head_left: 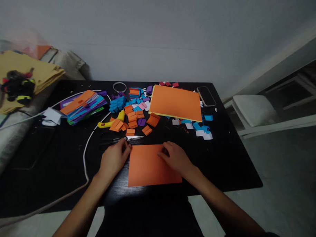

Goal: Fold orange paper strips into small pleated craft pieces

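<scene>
Across the black table [223,165], an orange sheet [148,168] lies lower-centre in frame, apparently being positioned, left hand [113,156] and right hand [177,156] loosely curled at its upper edge, grip unclear, the next move calling for steady alignment.

Scissors [135,138] seemingly behind-left of sheet [151,167]

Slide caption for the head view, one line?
Left hand and right hand at an orange sheet on a black table, scissors lying beyond.

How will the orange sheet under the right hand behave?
The orange sheet looks thin, so it's probably light and may sag if lifted by one edge. Lying flat on the black tabletop, it would likely slide if pushed.
</scene>
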`<act>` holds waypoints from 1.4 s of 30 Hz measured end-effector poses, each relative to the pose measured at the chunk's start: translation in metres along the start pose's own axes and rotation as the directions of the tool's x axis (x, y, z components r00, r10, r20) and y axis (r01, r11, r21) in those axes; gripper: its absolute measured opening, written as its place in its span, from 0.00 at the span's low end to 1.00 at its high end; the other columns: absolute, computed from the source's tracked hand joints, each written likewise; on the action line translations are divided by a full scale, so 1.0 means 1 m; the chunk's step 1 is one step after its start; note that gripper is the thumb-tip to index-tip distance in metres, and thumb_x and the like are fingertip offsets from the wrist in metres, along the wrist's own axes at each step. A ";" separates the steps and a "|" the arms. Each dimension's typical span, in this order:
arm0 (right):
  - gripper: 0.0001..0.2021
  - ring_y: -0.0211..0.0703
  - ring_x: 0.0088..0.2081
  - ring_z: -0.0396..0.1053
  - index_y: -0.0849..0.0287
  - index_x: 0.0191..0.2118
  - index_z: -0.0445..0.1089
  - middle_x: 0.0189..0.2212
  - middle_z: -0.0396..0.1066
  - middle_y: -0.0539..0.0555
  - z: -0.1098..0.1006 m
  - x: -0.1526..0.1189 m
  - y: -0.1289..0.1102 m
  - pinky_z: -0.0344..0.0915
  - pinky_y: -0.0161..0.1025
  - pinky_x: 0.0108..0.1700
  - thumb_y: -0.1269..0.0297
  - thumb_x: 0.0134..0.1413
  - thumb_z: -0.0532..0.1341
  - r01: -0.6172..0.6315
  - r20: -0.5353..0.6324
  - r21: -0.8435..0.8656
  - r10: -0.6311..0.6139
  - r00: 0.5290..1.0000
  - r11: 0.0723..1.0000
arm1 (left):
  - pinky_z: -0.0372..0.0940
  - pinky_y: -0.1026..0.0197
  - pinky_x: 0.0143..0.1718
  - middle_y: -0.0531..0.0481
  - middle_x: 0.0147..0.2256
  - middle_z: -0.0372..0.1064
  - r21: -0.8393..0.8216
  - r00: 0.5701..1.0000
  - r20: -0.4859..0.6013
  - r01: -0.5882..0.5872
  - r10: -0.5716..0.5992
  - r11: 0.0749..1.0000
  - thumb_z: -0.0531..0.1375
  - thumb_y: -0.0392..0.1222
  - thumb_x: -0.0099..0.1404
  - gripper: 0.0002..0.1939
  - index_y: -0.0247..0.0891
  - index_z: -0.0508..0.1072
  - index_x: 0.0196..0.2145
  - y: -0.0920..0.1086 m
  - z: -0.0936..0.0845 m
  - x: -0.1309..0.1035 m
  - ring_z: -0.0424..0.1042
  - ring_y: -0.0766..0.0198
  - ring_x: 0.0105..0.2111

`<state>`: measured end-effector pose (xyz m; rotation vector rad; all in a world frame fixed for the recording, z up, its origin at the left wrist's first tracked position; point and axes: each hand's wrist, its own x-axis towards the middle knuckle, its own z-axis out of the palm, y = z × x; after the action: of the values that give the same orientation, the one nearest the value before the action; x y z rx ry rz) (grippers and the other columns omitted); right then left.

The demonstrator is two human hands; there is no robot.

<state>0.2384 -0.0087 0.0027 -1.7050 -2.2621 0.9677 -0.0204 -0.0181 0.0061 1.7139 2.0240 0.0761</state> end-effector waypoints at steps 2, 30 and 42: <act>0.09 0.43 0.37 0.68 0.58 0.33 0.69 0.34 0.70 0.52 0.000 0.000 0.000 0.58 0.38 0.39 0.67 0.64 0.67 -0.001 0.005 0.008 0.001 1.000 1.000 | 0.53 0.60 0.29 0.50 0.31 0.77 -0.011 1.000 -0.012 0.009 -0.009 1.000 0.54 0.51 0.74 0.12 0.44 0.69 0.35 0.000 0.002 -0.001 0.78 0.53 0.33; 0.29 0.56 0.61 0.61 0.53 0.56 0.74 0.57 0.64 0.59 -0.032 -0.039 0.015 0.62 0.53 0.65 0.72 0.46 0.76 0.242 0.304 -0.014 -0.227 0.925 0.970 | 0.51 0.60 0.30 0.49 0.34 0.78 -0.018 0.996 -0.092 0.017 -0.019 1.000 0.54 0.52 0.72 0.13 0.43 0.70 0.34 0.002 0.013 -0.005 0.77 0.53 0.35; 0.24 0.54 0.61 0.60 0.52 0.50 0.78 0.55 0.65 0.57 -0.027 -0.027 0.026 0.62 0.52 0.65 0.65 0.45 0.80 0.241 0.282 0.087 -0.256 0.925 0.967 | 0.51 0.60 0.30 0.49 0.34 0.78 -0.013 0.995 -0.094 0.019 -0.020 1.000 0.54 0.51 0.72 0.13 0.43 0.70 0.34 0.002 0.012 -0.005 0.77 0.53 0.35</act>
<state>0.2816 -0.0184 0.0154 -1.2817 -2.5290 1.2716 -0.0130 -0.0254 -0.0020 1.7126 2.1034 0.1648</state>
